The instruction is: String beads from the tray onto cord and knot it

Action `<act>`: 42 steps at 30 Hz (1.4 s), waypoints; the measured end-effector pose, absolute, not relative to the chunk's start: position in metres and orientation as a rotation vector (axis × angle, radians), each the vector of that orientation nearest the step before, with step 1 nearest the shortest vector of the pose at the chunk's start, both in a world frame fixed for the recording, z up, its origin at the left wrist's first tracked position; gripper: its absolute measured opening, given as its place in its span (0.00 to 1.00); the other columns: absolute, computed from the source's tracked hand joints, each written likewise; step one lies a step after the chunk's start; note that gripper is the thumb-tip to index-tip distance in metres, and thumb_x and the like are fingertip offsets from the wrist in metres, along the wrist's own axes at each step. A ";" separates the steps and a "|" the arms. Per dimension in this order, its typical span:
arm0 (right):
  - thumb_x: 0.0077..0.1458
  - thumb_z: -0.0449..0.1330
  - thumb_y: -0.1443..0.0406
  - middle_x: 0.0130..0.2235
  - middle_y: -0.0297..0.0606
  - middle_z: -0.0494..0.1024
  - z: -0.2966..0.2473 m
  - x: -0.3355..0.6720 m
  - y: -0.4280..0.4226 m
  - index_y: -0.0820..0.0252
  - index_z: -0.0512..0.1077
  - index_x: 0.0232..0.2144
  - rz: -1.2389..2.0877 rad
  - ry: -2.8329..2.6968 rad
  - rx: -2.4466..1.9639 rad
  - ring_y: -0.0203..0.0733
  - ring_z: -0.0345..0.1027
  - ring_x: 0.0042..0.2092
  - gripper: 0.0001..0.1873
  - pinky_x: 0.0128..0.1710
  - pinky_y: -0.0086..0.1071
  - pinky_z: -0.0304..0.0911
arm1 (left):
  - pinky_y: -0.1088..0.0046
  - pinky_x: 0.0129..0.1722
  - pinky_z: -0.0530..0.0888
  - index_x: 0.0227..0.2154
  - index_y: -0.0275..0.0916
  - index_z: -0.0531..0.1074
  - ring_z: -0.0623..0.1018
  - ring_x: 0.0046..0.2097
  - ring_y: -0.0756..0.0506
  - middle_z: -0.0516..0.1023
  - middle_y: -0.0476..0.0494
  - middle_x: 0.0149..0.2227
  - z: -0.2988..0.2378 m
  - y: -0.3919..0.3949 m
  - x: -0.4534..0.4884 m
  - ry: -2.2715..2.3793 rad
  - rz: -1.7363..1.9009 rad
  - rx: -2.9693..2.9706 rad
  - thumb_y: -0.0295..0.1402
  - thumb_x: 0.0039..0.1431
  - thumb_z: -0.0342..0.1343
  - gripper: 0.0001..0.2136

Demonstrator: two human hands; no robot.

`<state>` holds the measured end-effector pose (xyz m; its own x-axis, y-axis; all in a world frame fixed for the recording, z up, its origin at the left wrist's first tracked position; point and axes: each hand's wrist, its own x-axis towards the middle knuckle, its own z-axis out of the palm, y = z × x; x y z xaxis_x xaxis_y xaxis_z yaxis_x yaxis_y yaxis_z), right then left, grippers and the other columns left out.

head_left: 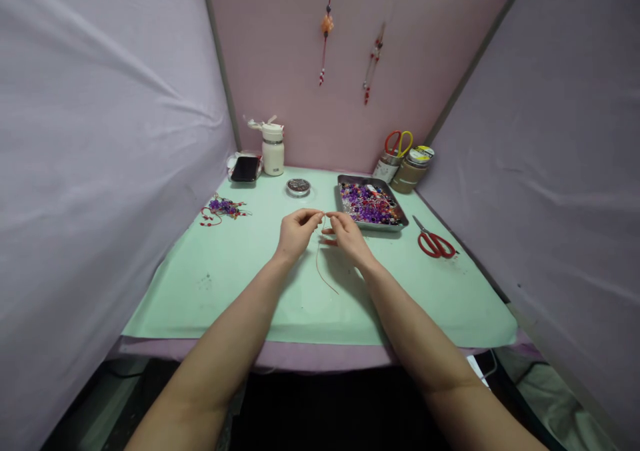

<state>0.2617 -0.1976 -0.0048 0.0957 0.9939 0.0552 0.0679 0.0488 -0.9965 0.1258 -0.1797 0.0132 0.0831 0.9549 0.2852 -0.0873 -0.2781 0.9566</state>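
Note:
A thin red cord (320, 272) hangs from between my two hands, and its loose end curves down to the right over the pale green mat (240, 291). My left hand (299, 230) pinches the cord with thumb and index finger. Facing it, my right hand (345, 235) also pinches the cord, fingertips almost touching the left ones, with its lower fingers extended. Anything small between the fingertips is too tiny to make out. Just beyond my right hand lies a metal tray (377, 227) of mostly purple and red beads (367, 203).
Red-handled scissors (436, 243) lie at the right. Behind stand a can with scissors (387, 168), a brown jar (407, 176), a round tin (299, 186), a white bottle (273, 151) and a phone (245, 168). Beaded strands (225, 208) rest at the left. Fabric walls enclose both sides.

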 end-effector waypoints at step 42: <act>0.52 0.58 0.59 0.24 0.29 0.65 0.007 0.258 -0.210 0.57 0.68 0.33 0.555 -1.414 -1.188 0.34 0.55 0.25 0.09 0.27 0.29 0.54 | 0.76 0.32 0.67 0.29 0.32 0.77 0.70 0.27 0.55 0.75 0.47 0.26 0.011 -0.174 0.129 0.868 1.262 0.927 0.32 0.43 0.65 0.10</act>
<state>0.2576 -0.2104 0.0069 0.1623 0.8795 0.4473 0.3404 0.3755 -0.8620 0.1292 -0.1738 0.0106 0.1084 0.9937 -0.0286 -0.3818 0.0682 0.9217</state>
